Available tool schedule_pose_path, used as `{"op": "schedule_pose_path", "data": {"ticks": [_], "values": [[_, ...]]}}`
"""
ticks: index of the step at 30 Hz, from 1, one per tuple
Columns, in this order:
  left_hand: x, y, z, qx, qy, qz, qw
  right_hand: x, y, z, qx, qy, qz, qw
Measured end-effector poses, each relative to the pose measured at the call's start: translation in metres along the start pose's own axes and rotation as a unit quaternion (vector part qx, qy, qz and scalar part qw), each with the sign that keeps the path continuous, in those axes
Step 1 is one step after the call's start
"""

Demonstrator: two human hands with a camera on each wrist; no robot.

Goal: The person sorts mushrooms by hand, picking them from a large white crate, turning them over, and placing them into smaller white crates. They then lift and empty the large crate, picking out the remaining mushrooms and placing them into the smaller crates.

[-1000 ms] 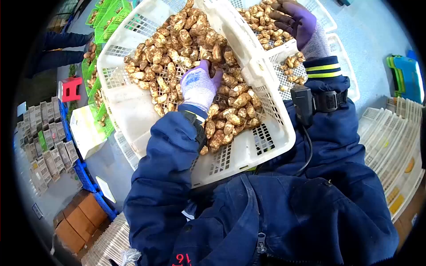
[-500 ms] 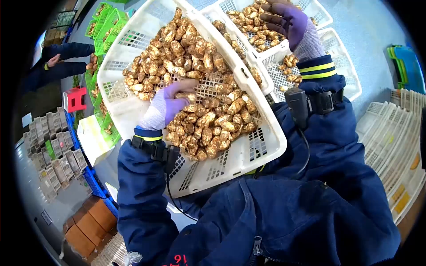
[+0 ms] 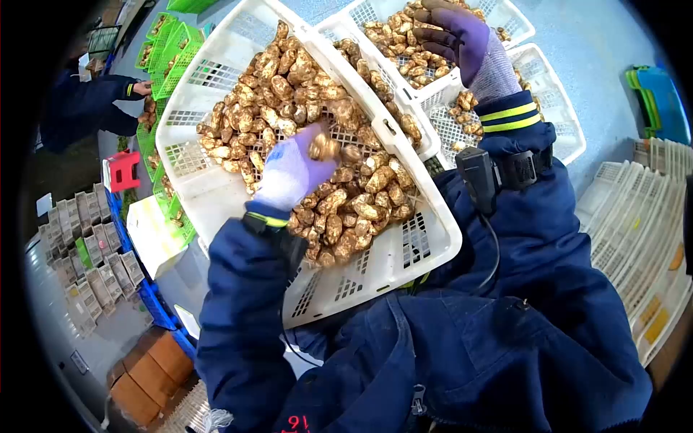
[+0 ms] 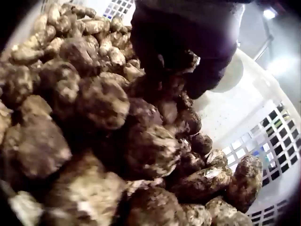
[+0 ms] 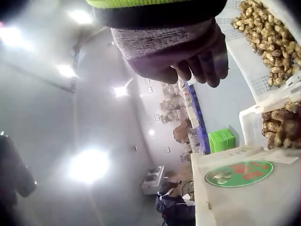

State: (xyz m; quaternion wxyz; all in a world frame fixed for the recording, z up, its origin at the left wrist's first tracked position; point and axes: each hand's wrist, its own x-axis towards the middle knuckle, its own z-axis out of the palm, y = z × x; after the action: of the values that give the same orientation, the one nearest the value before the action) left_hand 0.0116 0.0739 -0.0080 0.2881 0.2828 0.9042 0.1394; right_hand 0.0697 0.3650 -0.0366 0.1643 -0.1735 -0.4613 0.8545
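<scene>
A large white crate [image 3: 437, 254] with slotted sides holds a heap of brown, knobbly taro-like tubers [image 3: 278, 86]. Over the middle of the heap, my gloved left hand [image 3: 299, 162] grips one tuber [image 3: 323, 147], blurred, between thumb and fingers. In the left wrist view this hand [image 4: 188, 37] is dark above the heap, a bit of tuber showing at its fingers. My gloved right hand [image 3: 462, 43] hovers over another white crate [image 3: 523, 27] of tubers, its fingers loosely bent and holding nothing. The right wrist view shows that hand [image 5: 183, 56] in the air.
Another white crate [image 3: 570, 123] with few tubers lies below my right hand. Green baskets [image 3: 173, 54] line the left, where another person's hand [image 3: 143, 88] reaches in. A red stool [image 3: 124, 171] stands nearby. Stacked white crates [image 3: 635, 238] are at right.
My left hand came out of the heap, moved to the left side of the crate, then back toward its middle with a tuber. The right hand stays raised over the far crate.
</scene>
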Motion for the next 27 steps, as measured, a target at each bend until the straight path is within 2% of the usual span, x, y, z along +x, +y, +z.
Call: {"op": "schedule_pose_path", "data": {"ticks": [1, 3, 6, 9, 10, 11, 13, 15, 17, 19, 20, 21, 23, 25, 26, 27], "values": [[-0.016, -0.016, 0.000, 0.010, -0.008, 0.065, 0.998, -0.001, 0.002, -0.001, 0.002, 0.002, 0.001, 1.000], [-0.036, -0.029, -0.011, 0.062, -0.100, 0.118, 0.986, -0.005, -0.002, 0.002, -0.004, 0.011, 0.001, 1.000], [-0.044, -0.055, -0.020, 0.031, -0.107, 0.203, 0.973, -0.008, -0.005, 0.007, -0.004, 0.012, 0.005, 1.000], [-0.018, 0.001, -0.056, -0.024, -0.023, 0.102, 0.994, -0.003, 0.001, 0.000, -0.005, -0.005, 0.000, 1.000], [0.002, -0.004, -0.045, 0.018, 0.103, 0.169, 0.980, -0.003, 0.000, 0.002, -0.008, -0.009, -0.003, 1.000], [0.025, -0.013, -0.030, 0.059, 0.228, 0.233, 0.944, -0.001, -0.001, 0.004, -0.025, 0.007, 0.013, 1.000], [0.055, -0.019, -0.010, 0.088, 0.231, 0.262, 0.933, 0.004, -0.003, 0.009, -0.059, 0.039, 0.043, 0.997], [0.061, -0.006, 0.003, 0.184, 0.234, 0.146, 0.943, 0.003, -0.002, 0.007, -0.048, 0.033, 0.034, 0.998], [0.059, -0.004, 0.007, 0.163, 0.228, 0.064, 0.958, 0.002, 0.001, 0.003, -0.030, 0.005, 0.015, 0.999], [0.055, -0.029, 0.003, 0.023, 0.208, 0.109, 0.972, 0.001, 0.001, 0.003, -0.025, 0.004, 0.019, 1.000], [0.049, -0.040, -0.002, 0.046, 0.118, 0.054, 0.990, 0.002, 0.001, 0.003, -0.026, 0.007, 0.021, 0.999], [0.035, -0.044, -0.003, 0.017, 0.105, 0.020, 0.994, 0.002, 0.000, 0.004, -0.026, 0.011, 0.022, 0.999], [0.004, -0.051, -0.007, 0.040, 0.080, 0.008, 0.996, -0.003, -0.001, 0.005, -0.014, 0.011, 0.011, 1.000], [-0.021, -0.047, -0.013, -0.044, -0.037, 0.003, 0.998, -0.006, -0.003, 0.007, -0.005, -0.002, -0.004, 1.000], [-0.029, -0.050, -0.020, -0.023, -0.079, 0.037, 0.996, -0.005, -0.002, 0.005, -0.016, 0.003, 0.003, 1.000], [-0.036, -0.056, -0.024, -0.028, -0.090, 0.143, 0.985, -0.005, -0.003, 0.002, -0.014, 0.004, 0.003, 1.000]]}}
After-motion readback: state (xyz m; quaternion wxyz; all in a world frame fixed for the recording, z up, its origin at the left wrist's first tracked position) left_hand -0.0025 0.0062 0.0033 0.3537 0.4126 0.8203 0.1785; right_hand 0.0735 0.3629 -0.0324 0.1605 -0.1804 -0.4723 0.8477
